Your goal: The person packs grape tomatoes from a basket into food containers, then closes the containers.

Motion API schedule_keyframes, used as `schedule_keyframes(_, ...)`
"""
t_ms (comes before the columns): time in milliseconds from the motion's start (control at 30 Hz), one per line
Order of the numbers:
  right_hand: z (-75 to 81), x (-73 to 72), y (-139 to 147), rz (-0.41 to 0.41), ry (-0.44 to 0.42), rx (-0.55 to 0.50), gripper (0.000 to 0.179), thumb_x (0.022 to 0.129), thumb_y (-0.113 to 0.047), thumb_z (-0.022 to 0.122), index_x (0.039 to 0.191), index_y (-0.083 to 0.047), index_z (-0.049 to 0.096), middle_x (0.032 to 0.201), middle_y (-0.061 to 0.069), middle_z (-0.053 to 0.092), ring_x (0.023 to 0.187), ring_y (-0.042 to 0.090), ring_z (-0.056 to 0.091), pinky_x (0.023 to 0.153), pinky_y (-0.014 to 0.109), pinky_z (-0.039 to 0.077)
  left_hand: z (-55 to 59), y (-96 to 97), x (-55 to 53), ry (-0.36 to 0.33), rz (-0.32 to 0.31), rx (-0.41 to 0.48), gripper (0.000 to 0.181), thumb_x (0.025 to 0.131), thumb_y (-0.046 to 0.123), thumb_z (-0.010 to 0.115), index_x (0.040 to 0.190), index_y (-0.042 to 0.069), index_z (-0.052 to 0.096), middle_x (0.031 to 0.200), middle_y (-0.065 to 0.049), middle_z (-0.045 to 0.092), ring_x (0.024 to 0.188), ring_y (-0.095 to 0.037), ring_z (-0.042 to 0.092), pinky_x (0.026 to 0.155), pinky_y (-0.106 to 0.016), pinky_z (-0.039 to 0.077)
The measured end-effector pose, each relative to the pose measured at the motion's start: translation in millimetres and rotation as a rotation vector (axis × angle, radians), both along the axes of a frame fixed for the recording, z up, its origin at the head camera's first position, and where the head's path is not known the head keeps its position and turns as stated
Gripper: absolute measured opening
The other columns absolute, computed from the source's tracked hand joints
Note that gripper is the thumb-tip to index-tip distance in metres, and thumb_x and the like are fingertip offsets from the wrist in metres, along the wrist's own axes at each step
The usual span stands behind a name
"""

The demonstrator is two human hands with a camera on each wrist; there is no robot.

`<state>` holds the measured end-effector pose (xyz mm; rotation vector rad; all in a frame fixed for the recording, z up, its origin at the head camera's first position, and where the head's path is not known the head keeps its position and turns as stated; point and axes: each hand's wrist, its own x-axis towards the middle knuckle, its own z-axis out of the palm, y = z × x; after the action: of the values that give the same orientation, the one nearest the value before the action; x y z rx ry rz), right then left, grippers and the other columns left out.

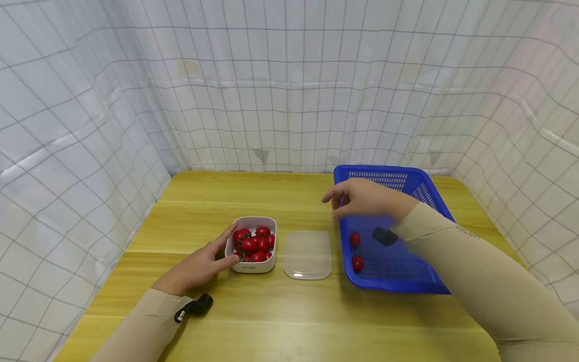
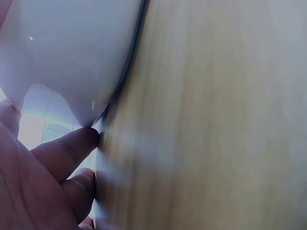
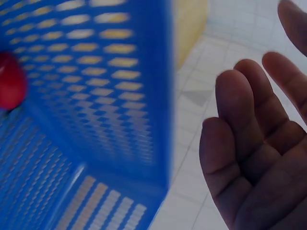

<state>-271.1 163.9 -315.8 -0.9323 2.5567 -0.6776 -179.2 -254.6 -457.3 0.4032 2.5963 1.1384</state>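
My left hand (image 1: 199, 266) holds a small white container (image 1: 254, 268) at its left side, thumb near the front rim and fingers along the far left. Red cherry tomatoes (image 1: 258, 244) fill much of it. The left wrist view shows fingertips against the glossy container wall (image 2: 72, 48), low by the table. Over the left rim of a blue plastic basket (image 1: 393, 287) hovers my right hand (image 1: 368, 197), fingers loosely bent and nothing in them. Two tomatoes (image 1: 357, 263) lie at the basket's left side; one red tomato (image 3: 10, 81) shows in the right wrist view.
A clear, rounded-square lid (image 1: 307, 255) lies flat between the container and the basket. Everything stands on a yellow wood-grain table (image 1: 253, 322). White grid-patterned curtains (image 1: 289, 100) hang behind and on both sides.
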Motion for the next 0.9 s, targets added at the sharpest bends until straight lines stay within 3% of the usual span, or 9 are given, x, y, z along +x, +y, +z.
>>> schedule_keyframes(167, -13.2, 3.0, 33, 0.022, -0.063, 0.121, 0.033, 0.091, -0.019, 0.082, 0.123, -0.015, 0.076, 0.100, -0.004, 0.073, 0.093, 0.012, 0.066, 0.084, 0.033, 0.057, 0.5, 0.5, 0.0, -0.004, -0.004, 0.010, 0.083, 0.106, 0.049, 0.060, 0.169, 0.045, 0.006, 0.176, -0.020, 0.013, 0.158, -0.055, 0.018, 0.121, -0.075, 0.026)
schedule_keyframes(367, -27.1, 6.1, 53, 0.065, -0.191, 0.207, 0.027, 0.088, -0.014, 0.083, 0.114, -0.010, 0.076, 0.104, 0.001, 0.076, 0.093, 0.011, 0.066, 0.086, 0.032, 0.057, 2.8, 1.9, 0.4, -0.018, -0.001, 0.011, 0.083, 0.106, 0.049, 0.060, 0.168, 0.046, 0.005, 0.177, -0.020, 0.012, 0.158, -0.056, 0.016, 0.120, -0.076, 0.024)
schedule_keyframes(633, -53.9, 11.3, 51, 0.155, -0.237, 0.253, 0.037, 0.083, -0.009, 0.084, 0.119, -0.012, 0.077, 0.088, -0.006, 0.072, 0.082, 0.005, 0.063, 0.079, 0.025, 0.054, 0.9, 0.8, -0.4, -0.022, 0.000, 0.025, 0.084, 0.106, 0.048, 0.060, 0.168, 0.046, 0.005, 0.176, -0.020, 0.012, 0.158, -0.055, 0.015, 0.121, -0.076, 0.022)
schedule_keyframes(900, -75.3, 14.1, 48, 0.138, -0.280, 0.280, 0.037, 0.081, -0.005, 0.086, 0.115, -0.015, 0.078, 0.086, -0.007, 0.070, 0.080, 0.005, 0.063, 0.076, 0.024, 0.054, 0.4, 0.0, -1.9, -0.025, 0.004, 0.023, 0.084, 0.105, 0.049, 0.061, 0.168, 0.047, 0.005, 0.176, -0.020, 0.013, 0.159, -0.055, 0.015, 0.121, -0.076, 0.022)
